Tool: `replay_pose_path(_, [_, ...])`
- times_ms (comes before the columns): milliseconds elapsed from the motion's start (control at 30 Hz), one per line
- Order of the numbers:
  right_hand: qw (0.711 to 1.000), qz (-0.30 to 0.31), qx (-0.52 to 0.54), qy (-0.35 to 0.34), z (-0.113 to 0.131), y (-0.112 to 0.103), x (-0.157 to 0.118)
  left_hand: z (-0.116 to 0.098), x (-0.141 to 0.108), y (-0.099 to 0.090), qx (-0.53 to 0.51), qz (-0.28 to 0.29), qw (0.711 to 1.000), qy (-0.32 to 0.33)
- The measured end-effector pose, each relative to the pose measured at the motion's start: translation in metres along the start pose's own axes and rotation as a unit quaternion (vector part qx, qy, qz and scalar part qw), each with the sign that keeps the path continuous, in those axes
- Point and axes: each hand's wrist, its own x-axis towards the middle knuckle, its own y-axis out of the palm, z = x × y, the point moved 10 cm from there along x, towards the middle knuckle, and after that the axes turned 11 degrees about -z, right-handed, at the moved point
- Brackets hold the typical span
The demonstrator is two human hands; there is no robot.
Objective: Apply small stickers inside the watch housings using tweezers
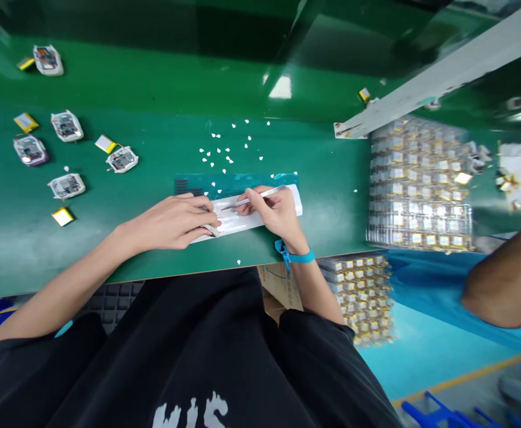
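Observation:
A long white strip (238,222) lies slanted near the front edge of the green table, partly over a teal sheet (242,183) with dark marks at its left. My right hand (276,211) is closed on tweezers (260,196), whose tip points left over the strip. On the strip's left part rests my left hand (180,221), its fingers bent around a small grey-white piece (211,230) that they partly hide. Beyond the sheet, several small white drop-shaped bits (228,157) are scattered on the table.
Opened white devices (66,126) with yellow-silver cells (26,122) sit at the left. Stacked clear trays (421,184) stand at the right, below a white beam (421,74). Another person's arm (508,279) is at the right edge.

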Motion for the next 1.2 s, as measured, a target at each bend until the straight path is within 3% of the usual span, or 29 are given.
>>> replay_pose_path(267, [0.997,0.062,0.034,0.012,-0.003,0.005,0.003,0.005,-0.001,0.003,-0.035,0.002,0.999,-0.027])
replay_pose_path(400, [0.997,0.02,0.066,0.023,-0.006,-0.008,0.007,0.004,0.0,0.001,-0.052,-0.002,0.998,-0.026])
replay_pose_path(500, [0.994,-0.032,0.101,0.0,0.005,-0.017,0.008,0.009,0.003,-0.01,-0.093,-0.057,0.991,-0.076])
replay_pose_path(567, [0.989,-0.078,0.119,-0.032,0.022,-0.021,0.007,0.022,0.001,-0.025,-0.152,-0.141,0.965,-0.163])
replay_pose_path(667, [0.981,-0.139,0.112,-0.082,0.052,-0.018,0.006,0.042,-0.009,-0.04,-0.262,-0.254,0.887,-0.282])
replay_pose_path(733, [0.98,-0.14,0.1,-0.099,0.068,-0.007,0.008,0.047,-0.012,-0.038,-0.331,-0.268,0.848,-0.316])
replay_pose_path(867, [0.984,-0.07,0.113,-0.116,0.083,0.023,0.012,0.045,-0.014,-0.032,-0.436,-0.276,0.794,-0.321])
replay_pose_path(967, [0.983,-0.057,0.114,-0.13,0.086,0.03,0.012,0.041,-0.014,-0.032,-0.462,-0.286,0.782,-0.305])
replay_pose_path(1200, [0.989,-0.084,0.051,-0.108,0.079,0.029,0.014,0.041,-0.015,-0.029,-0.445,-0.273,0.795,-0.309])
